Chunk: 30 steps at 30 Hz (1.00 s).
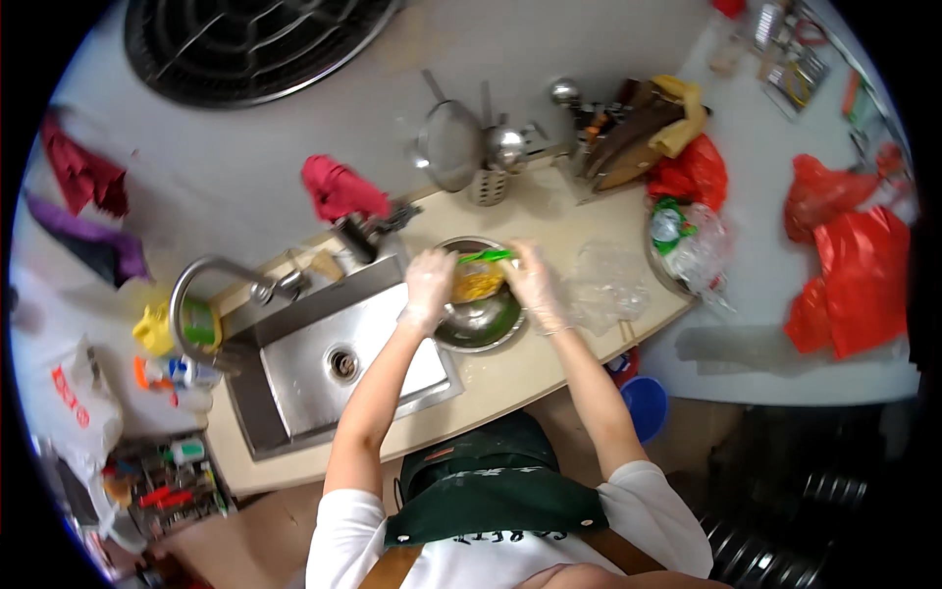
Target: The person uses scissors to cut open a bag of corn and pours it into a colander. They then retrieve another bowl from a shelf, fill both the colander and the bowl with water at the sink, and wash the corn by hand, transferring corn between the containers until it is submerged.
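Note:
Over a round steel bowl [481, 334] on the counter, both my hands hold a small clear bag of yellow pieces [478, 286], which look like corn kernels. A bright green strip [486, 256] runs along its upper edge. My left hand [429, 287], in a thin see-through glove, is closed on the bag's left side. On its right side, by the end of the green strip, the fingers of my right hand [531, 280] are closed; that hand is gloved too. The bowl's lower part shows bare shiny metal. My fingertips are partly hidden and slightly blurred.
Left of the bowl is a steel sink [304, 378] with a curved tap [186, 294]. A crumpled clear plastic bag [606, 280] lies to the right. Behind stand a strainer [451, 145], a utensil holder [488, 187] and a knife rack. A blue bucket [645, 407] is below the counter's edge.

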Motion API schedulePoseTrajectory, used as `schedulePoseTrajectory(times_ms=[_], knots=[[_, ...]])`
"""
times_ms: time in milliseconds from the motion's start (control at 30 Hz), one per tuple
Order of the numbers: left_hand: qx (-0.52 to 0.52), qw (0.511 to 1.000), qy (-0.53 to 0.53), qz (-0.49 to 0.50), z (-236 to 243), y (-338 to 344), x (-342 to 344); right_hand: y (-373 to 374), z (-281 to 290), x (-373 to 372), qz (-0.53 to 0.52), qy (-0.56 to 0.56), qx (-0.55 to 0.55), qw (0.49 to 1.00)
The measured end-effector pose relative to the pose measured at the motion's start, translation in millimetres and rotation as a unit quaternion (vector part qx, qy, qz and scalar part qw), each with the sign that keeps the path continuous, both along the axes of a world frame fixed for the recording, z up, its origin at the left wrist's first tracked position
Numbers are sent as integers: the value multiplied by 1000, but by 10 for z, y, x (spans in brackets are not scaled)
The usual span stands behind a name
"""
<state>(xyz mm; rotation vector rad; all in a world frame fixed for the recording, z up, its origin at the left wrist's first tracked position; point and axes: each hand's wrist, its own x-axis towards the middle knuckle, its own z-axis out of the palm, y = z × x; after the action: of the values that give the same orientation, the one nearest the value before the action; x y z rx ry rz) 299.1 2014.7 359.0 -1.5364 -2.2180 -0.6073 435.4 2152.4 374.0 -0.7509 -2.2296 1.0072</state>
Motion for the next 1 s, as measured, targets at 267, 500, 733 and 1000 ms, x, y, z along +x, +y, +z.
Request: schedulePoseTrajectory(times_ms=[267,500,733,1000], knots=[[35,996,23,-72,276,-131,-130,-7,-15,51,17,70,40,997],[111,993,1,-44,695,-15,74,-165,62,146,-45,39,-87,994],[-38,999,-10,3,33,108,421,-179,35,124,-58,-46,-86,994],[-34,994,-96,-32,238,179,276,1397,930,403,5,58,-19,998]])
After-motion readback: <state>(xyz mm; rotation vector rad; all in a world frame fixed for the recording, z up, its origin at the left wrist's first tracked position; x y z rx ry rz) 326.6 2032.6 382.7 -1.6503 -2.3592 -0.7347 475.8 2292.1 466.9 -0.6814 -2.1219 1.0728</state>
